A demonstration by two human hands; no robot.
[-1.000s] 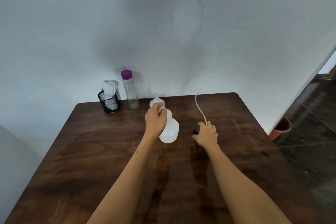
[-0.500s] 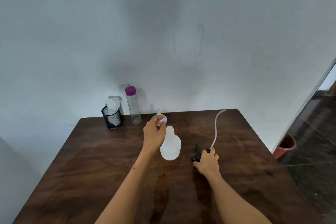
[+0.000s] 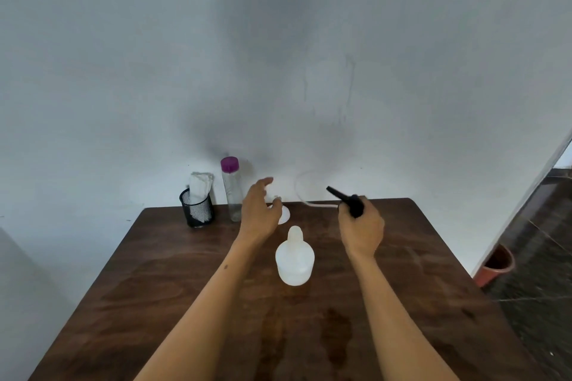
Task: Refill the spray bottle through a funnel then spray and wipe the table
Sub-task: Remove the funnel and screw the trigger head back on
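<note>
The white translucent spray bottle stands upright on the dark wooden table, its neck uncapped. My right hand is raised behind and right of it, closed around the black spray head; the head's thin white tube curves off to the left. My left hand hovers behind the bottle with fingers spread, just over the white funnel, which rests on the table and is partly hidden by the hand.
A clear bottle with a purple cap and a black mesh cup holding a white cloth stand at the table's back edge against the wall. Damp patches mark the near tabletop. A terracotta pot sits on the floor to the right.
My right hand lifted the spray head off the table and swung its tube leftward. My left hand's fingers opened off the funnel, which now lies behind the bottle. The view tilted upward.
</note>
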